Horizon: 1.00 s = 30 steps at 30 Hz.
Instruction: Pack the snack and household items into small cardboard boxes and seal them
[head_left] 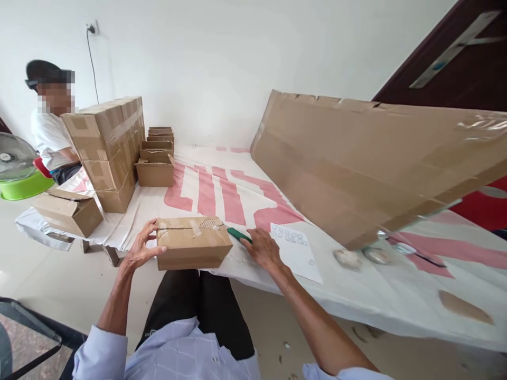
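Note:
A small taped cardboard box point(194, 241) lies at the table's front edge, straight ahead of me. My left hand point(143, 247) grips its left end, the thumb along the front side and the fingers at the back corner. A torn-looking seam runs along the top, with a striped patch near the right end. My right hand point(263, 247) is closed around a slim green utility knife point(238, 235), which points at the box's right end; I cannot make out its blade. Just right of that hand lies a white sheet of paper point(299, 250) with rows of small drawn shapes.
Stacked taped boxes point(105, 153) stand on the left, with open boxes point(155, 171) behind and a partly open box point(69, 211) near the edge. A large cardboard panel point(356, 163) leans at right; blurred round items point(347, 259) lie below it. A person point(51, 126) sits far left.

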Available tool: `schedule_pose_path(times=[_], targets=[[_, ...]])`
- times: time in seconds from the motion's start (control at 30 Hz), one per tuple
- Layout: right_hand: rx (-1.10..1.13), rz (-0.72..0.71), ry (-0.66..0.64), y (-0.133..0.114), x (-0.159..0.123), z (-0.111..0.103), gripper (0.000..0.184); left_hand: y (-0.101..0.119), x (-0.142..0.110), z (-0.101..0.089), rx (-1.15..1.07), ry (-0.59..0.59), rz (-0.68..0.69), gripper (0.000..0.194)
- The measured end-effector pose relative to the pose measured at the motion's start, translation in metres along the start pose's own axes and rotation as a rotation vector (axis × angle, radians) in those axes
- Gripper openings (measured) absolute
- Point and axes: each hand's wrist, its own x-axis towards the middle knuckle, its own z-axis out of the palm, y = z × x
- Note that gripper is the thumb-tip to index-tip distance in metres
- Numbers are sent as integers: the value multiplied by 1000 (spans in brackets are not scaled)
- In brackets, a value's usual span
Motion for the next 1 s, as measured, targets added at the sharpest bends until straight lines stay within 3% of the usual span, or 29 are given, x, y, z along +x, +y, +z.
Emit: schedule_pose_path(times=[0.23, 0.67, 0.87, 1.0], targets=[[-42, 8, -91, 3, -1, 12, 27, 3, -6, 4, 41, 23, -24, 62], [-41, 37, 144, -14, -28, 24, 30, 1, -4, 15, 20, 86, -24, 56], [-27, 37, 162, -13, -29, 26, 28, 3, -7, 19, 9, 104, -34, 57], [-36, 34, 183, -12, -29, 29, 28, 7, -8, 23, -64, 129, -65, 46]])
